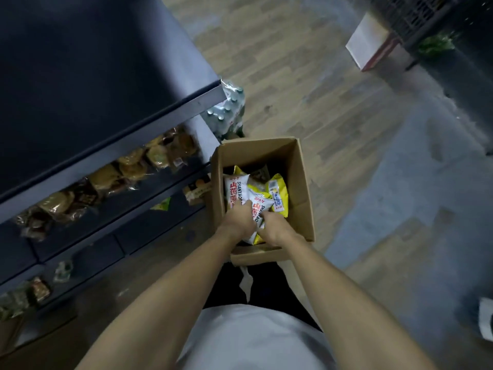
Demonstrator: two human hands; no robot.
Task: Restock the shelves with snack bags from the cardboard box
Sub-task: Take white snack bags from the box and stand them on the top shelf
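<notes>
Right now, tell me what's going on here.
A person stands beside the shelves with both hands down in an open cardboard box on the floor. The left hand and right hand are closing on a white snack bag. More white and yellow bags lie in the box. Nothing from this grab has reached a shelf yet.

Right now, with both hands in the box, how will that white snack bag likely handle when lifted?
The white snack bag looks puffed, so probably light and crushable. Its film appears glossy, so possibly slippery; both hands, left and right, seem to be gripping it.
</notes>
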